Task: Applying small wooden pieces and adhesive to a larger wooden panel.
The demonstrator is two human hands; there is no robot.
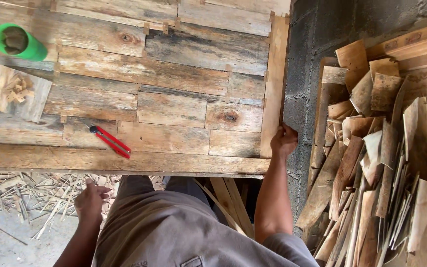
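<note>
A big panel [174,79] of patchwork reclaimed boards fills most of the view, framed by a long plank along its near edge and a pale edge strip [274,84] on its right side. To the right, past a grey block wall [317,34], lies a heap of wood offcuts [371,163]. The right hand [283,141] is closed around the lower end of the edge strip, fingers curled over its outer side. The left hand [91,200] hangs below the panel, loosely open and holding nothing, above floor shavings [30,195]. On the panel sit a green cup [18,42] (top left), a small board of wooden chips [20,93] and a red utility knife [109,141].
</note>
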